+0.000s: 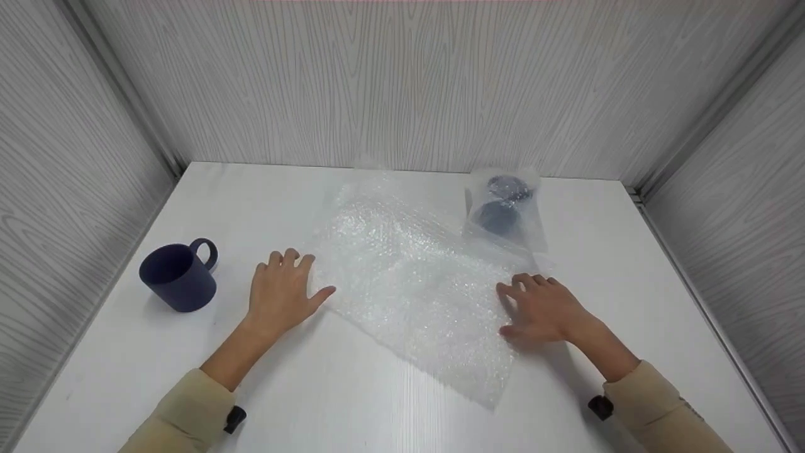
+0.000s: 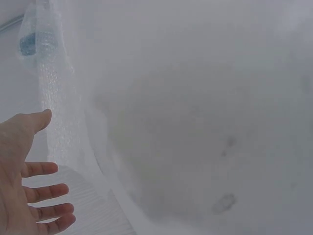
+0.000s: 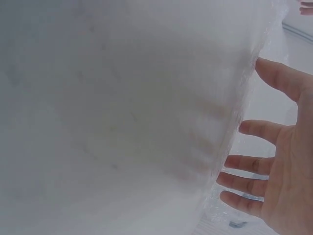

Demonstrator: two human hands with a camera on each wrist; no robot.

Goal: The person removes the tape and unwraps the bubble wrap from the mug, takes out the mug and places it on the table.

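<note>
A sheet of clear bubble wrap (image 1: 409, 277) lies slantwise across the middle of the white table. At its left edge is my left hand (image 1: 280, 292), fingers spread and thumb overlapping the wrap; the left wrist view shows the same hand (image 2: 29, 181) with nothing gripped. My right hand (image 1: 541, 308), slightly blurred, is at the sheet's right side with its fingertips over the edge. In the right wrist view the fingertips of this hand (image 3: 279, 156) meet the wrap's edge (image 3: 230, 142), fingers loosely extended.
A dark blue mug (image 1: 179, 277) stands tilted in view at the left, its handle toward the back. Behind the sheet, at the back right, a bubble-wrapped bundle (image 1: 506, 207) shows dark blue shapes inside. Grey wood-grain panels (image 1: 402, 82) enclose the table's back and sides.
</note>
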